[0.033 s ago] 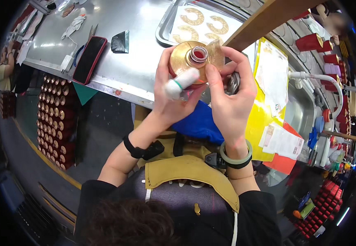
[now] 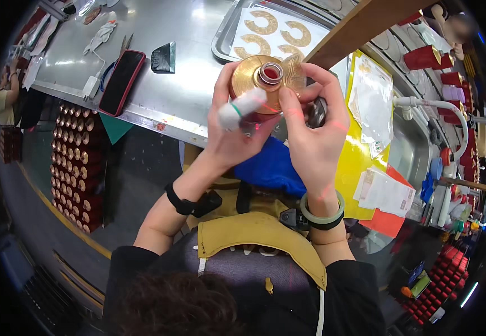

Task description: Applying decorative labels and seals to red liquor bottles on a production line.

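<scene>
My left hand (image 2: 224, 131) is closed round a red bottle with a gold shoulder (image 2: 247, 68) and an open, ring-like neck (image 2: 271, 73). A white wrapping (image 2: 242, 109) with a green band covers one of its digits, which lies across the bottle's near side. On the right of the shoulder, my right hand (image 2: 322, 137) pinches a thin gold patterned sticker (image 2: 294, 71) between thumb and fingers. Part of the sticker stands up past the shoulder's edge. A dark, shiny rounded object (image 2: 317, 113) is tucked in the same hand; its kind is unclear.
Curved gold stickers (image 2: 261, 22) lie on white paper in a metal tray (image 2: 218, 47). A phone (image 2: 122, 84), scissors (image 2: 126, 43) and a dark scraper-like piece (image 2: 163, 57) rest on the metal table. A wooden beam (image 2: 360, 31) slants close by. Stacked red bottles (image 2: 77, 162) stand lower left.
The white-wrapped digit of my left hand has shifted slightly left. The bottle and sticker have barely moved, and both hands keep their hold.
</scene>
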Demonstrator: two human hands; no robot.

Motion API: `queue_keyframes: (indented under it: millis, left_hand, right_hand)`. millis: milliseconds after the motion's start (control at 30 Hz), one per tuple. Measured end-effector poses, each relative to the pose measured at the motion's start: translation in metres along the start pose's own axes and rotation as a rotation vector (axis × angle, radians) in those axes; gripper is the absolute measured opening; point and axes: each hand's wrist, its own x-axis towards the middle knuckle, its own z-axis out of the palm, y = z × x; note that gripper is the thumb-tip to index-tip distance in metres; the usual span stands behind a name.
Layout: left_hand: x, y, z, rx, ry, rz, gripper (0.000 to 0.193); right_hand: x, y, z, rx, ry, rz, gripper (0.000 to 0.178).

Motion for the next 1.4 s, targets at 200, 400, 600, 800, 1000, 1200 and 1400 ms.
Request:
queue_keyframes:
  millis: [200,400,600,800,1000,1200,1400]
  left_hand:
    - [0.006,0.009,0.008,-0.036,0.003,-0.075,0.088]
    - [-0.008,0.008,0.025,0.288,0.050,-0.054,0.056]
    - [0.002,-0.009,0.012,0.095,-0.019,-0.005,0.051]
    - [0.009,-0.009,-0.011,-0.239,-0.226,-0.130,0.095]
    - [-0.011,0.007,0.017,0.220,0.047,-0.128,0.076]
    - [-0.010,0.001,0.018,0.243,0.058,-0.029,0.064]
    - [0.005,-0.003,-0.019,-0.353,-0.193,-0.224,0.085]
  right_hand:
    - [0.002,0.007,0.003,0.210,0.019,0.051,0.034]
    - [0.005,0.007,0.000,0.072,0.036,-0.032,0.029]
    - [0.005,0.008,-0.002,0.050,0.027,-0.025,0.028]
    - [-0.002,0.009,0.001,0.118,-0.038,0.050,0.033]
    - [-0.003,0.007,0.000,0.058,-0.003,-0.063,0.033]
    - [-0.001,0.007,-0.004,0.024,-0.005,-0.069,0.031]
    - [-0.001,0.006,-0.005,0.084,-0.002,-0.019,0.029]
